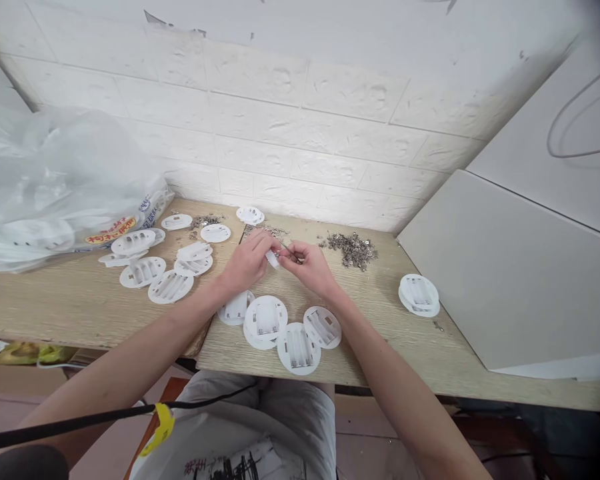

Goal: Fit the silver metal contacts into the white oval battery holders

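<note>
Near the middle of the table my left hand [250,260] is closed around a white plastic battery holder [273,259], tilted and seen nearly edge-on. My right hand [307,265] pinches a thin dark metal tool [291,251], its tip up against the holder; its exact kind is hard to make out. Behind the hands lie scattered small metal contacts [275,232], and a larger pile of metal contacts [353,250] is to the right. Below my forearms several round white battery holders [299,348] lie overlapping near the table's front edge.
More round battery holders [171,287] are spread on the left, beside a bulky clear plastic bag [70,180]. A small stack of holders [419,295] stands at the right, next to a large grey panel [525,267]. A white brick-pattern wall [290,127] rises behind the table.
</note>
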{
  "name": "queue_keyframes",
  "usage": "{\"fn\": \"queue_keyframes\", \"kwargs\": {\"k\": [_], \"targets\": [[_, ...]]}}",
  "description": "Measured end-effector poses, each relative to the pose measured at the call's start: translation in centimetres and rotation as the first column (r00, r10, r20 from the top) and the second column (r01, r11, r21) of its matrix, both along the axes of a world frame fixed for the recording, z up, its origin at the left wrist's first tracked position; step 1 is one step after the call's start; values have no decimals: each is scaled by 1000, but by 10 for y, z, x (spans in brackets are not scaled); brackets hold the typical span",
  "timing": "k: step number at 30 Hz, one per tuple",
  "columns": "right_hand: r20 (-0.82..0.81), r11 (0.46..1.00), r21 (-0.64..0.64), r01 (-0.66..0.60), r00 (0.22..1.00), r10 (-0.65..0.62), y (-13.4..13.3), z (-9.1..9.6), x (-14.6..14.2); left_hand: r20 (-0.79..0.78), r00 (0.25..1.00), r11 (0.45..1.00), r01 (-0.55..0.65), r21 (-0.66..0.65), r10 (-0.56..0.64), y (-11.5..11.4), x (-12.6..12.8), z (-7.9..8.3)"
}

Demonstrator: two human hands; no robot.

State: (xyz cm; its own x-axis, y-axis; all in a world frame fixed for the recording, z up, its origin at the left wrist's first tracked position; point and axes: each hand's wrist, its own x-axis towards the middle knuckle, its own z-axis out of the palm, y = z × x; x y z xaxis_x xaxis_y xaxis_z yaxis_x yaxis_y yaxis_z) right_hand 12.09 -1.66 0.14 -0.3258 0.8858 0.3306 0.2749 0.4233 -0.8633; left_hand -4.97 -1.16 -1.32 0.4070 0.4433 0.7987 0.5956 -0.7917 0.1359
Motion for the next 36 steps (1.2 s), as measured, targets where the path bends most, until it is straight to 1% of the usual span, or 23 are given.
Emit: {"fn": "queue_keyframes", "kwargs": {"k": [4,6,7,10,12,13,14,16,19,21,24,26,29,33,36], "targets": [[-115,989,-132,-63,992,48,-1,2,-1,17,1000,999,10,32,-11,-1,1,1],[-161,980,-186,-67,986,37,-1,6,1,36,999,1000,-10,22,10,0,1,1],[-181,978,-205,-48,983,10,0,9,3,46,999,1000,-24,4,24,0,1,1],[-261,970,-235,56,958,-119,2,18,11,102,993,994,-53,-97,63,3,0,-2],[-294,967,-225,116,939,-181,5,21,16,179,981,977,-35,-211,74,7,-1,-6],[-289,968,-208,137,937,-194,6,20,18,223,971,959,-18,-284,85,9,-1,-8],[-269,971,-184,152,943,-199,7,19,19,264,959,932,4,-363,99,11,-1,-10],[-195,978,-113,173,962,-193,10,16,19,326,935,851,54,-522,141,15,-2,-13],[-82,984,22,177,981,-174,11,9,16,374,903,688,133,-713,213,15,-3,-12],[-35,979,111,168,986,-165,11,6,14,396,885,592,186,-784,246,12,-2,-8],[52,960,231,157,984,-173,11,2,12,428,860,491,255,-833,279,7,2,-1],[122,948,279,151,974,-190,11,-1,11,457,842,442,307,-843,287,5,4,1],[208,936,320,149,952,-223,12,-5,11,520,806,396,395,-829,285,4,7,1],[307,923,350,162,911,-276,10,-8,10,554,788,354,454,-817,267,3,10,0],[335,920,351,175,894,-298,10,-7,9,573,769,334,481,-811,284,2,12,-1]]}}
